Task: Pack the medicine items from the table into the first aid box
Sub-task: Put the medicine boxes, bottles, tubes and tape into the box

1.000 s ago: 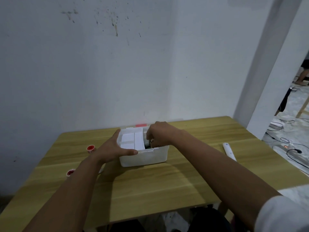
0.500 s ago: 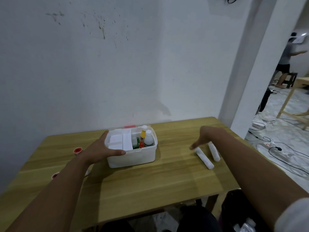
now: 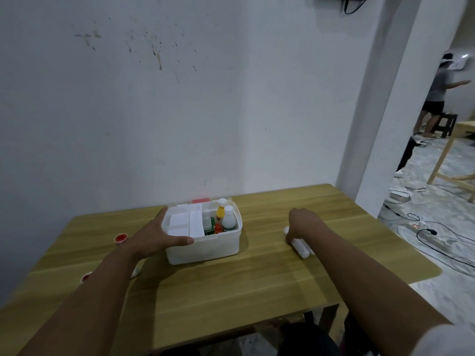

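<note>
The white first aid box (image 3: pixel 205 249) stands open in the middle of the wooden table (image 3: pixel 231 291). Inside it are a white bottle (image 3: pixel 229 217), a yellow bottle (image 3: pixel 221 210), a small red-capped item and a white tray insert. My left hand (image 3: pixel 156 236) grips the box's left side, thumb along the front rim. To the right of the box, my right hand (image 3: pixel 302 223) presses down on two white tubes (image 3: pixel 301 246) lying on the table, fingers curled over their far ends.
Two small red-capped containers (image 3: pixel 120 238) (image 3: pixel 86 277) sit on the table left of my left arm. The wall stands behind the table. On the floor to the right lie a power strip and cables (image 3: pixel 434 237). A person stands in the far right room.
My right hand left the box, swung right and came down onto the two white tubes. My left hand stayed on the box. The view tilted up and rightward.
</note>
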### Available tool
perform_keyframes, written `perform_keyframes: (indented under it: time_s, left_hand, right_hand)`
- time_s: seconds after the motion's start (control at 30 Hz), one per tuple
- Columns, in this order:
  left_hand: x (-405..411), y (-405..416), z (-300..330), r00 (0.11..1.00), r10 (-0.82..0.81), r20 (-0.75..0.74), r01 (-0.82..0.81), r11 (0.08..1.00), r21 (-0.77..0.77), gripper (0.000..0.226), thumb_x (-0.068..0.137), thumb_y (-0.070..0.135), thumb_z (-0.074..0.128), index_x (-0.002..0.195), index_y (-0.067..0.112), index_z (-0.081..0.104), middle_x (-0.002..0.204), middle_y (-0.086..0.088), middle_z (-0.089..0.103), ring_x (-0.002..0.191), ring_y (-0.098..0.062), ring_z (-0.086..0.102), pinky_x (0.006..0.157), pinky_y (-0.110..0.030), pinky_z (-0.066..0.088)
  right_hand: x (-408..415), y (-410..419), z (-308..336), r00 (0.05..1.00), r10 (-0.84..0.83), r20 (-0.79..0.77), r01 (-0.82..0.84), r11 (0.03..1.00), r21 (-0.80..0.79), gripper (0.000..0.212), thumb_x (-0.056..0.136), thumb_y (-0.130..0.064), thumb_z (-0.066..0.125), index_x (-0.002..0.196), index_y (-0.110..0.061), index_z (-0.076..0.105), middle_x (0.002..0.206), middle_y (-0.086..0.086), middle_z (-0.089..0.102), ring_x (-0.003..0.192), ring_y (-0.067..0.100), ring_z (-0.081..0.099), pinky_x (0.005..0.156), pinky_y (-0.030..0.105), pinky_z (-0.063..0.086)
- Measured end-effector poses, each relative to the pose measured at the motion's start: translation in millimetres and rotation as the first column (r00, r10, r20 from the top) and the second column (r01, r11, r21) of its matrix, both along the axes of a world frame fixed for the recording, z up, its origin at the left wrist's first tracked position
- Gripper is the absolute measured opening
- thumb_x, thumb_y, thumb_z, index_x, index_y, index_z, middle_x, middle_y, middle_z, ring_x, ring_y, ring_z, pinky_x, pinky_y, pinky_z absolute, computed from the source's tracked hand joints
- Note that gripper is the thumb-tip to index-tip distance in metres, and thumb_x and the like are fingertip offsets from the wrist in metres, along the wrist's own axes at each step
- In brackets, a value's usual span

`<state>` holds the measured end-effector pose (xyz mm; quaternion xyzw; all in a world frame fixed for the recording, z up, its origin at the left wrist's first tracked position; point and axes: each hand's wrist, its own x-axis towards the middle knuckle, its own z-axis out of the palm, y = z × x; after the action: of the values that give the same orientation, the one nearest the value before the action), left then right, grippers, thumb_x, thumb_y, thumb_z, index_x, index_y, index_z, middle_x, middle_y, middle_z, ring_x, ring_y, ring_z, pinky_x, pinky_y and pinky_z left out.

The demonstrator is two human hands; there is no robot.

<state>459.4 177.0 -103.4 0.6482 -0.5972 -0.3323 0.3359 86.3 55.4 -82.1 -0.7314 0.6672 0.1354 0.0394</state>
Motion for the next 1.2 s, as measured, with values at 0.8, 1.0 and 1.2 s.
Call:
perform_keyframes:
  time_s: [0.8, 1.0, 1.2]
  left_hand:
    - [0.8, 1.8, 0.6, 1.000, -0.010, -0.013, 0.010, 1.000, -0.001, 0.122, 0.046, 0.064, 0.094, 0.150, 0.036, 0.036, 0.135, 0.015, 0.054, 0.123, -0.014, 0.053, 0.091, -0.039, 0.057]
    - [-0.7, 3.4, 3.2, 1.000, -0.009, -0.011, 0.009, 1.000, 0.013, 0.122, 0.047, 0.063, 0.094, 0.151, 0.036, 0.036, 0.136, 0.013, 0.054, 0.124, -0.017, 0.053, 0.095, -0.044, 0.056]
    - [-4.9, 7.0, 7.8, 1.000, -0.004, -0.012, 0.005, 1.000, 0.022, 0.127, 0.040, 0.068, 0.092, 0.149, 0.035, 0.035, 0.131, 0.013, 0.053, 0.123, -0.018, 0.051, 0.092, -0.040, 0.056]
  right_hand:
    - [95.9, 29.0, 49.0, 0.159, 0.208, 0.965, -0.023, 0.978, -0.207, 0.036, 0.083, -0.022, 0.083, 0.117, -0.023, 0.069, 0.099, 0.007, 0.075, 0.092, 0.022, 0.076, 0.080, 0.048, 0.064]
    - [102.5, 48.3, 10.8, 0.260, 0.397, 0.881, 0.031, 0.908, -0.418, 0.041, 0.088, -0.029, 0.079, 0.126, -0.022, 0.066, 0.119, -0.001, 0.067, 0.102, 0.016, 0.068, 0.087, 0.034, 0.059]
    - [105.3, 59.5, -11.5, 0.412, 0.644, 0.645, -0.098, 0.735, -0.671, 0.044, 0.089, -0.028, 0.074, 0.130, -0.020, 0.062, 0.126, -0.001, 0.065, 0.103, 0.015, 0.065, 0.083, 0.036, 0.058]
